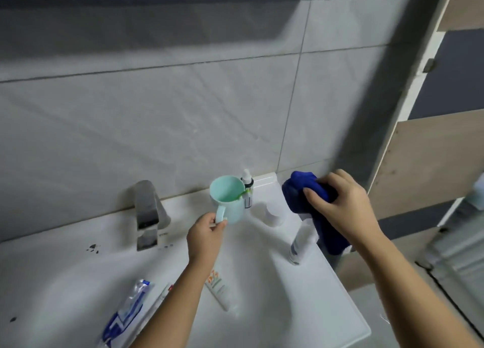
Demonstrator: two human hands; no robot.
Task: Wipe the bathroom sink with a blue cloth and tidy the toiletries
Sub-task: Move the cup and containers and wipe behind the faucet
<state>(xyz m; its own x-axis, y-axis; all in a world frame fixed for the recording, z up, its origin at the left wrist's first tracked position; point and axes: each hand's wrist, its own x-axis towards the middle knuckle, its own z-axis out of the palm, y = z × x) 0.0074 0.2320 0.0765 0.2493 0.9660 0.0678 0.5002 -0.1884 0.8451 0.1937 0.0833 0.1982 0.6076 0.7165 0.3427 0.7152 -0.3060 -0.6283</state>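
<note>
The handle of a mint-green mug (227, 199) is pinched by the left hand (205, 233), with the thumb and fingers curled around it. The mug is held near the rear edge of the white sink (65, 269), to the right of the metal faucet (148, 211). Whether its base touches the sink cannot be told. A small dropper bottle (247, 180) with a white top is seen just behind the mug, at the wall.

The blue cloth (301, 188) is grasped by the right hand (343, 208), with the fingers closed over the bunched fabric. It is found at the rear right corner of the sink, and one end of it hangs down over the right edge. A white jar (272, 214) is placed between the mug and the cloth. A white tube (300, 240) is stood upright near the right edge, just beside the hanging cloth.

At the front left, a blue and white toothpaste tube (125, 313) is laid flat, and a toothbrush (157, 300) is laid beside it. A small white tube with orange print (217, 287) is laid in the basin, partly covered by the left forearm. Some dark spots (93, 248) are seen on the rim, left of the faucet.
</note>
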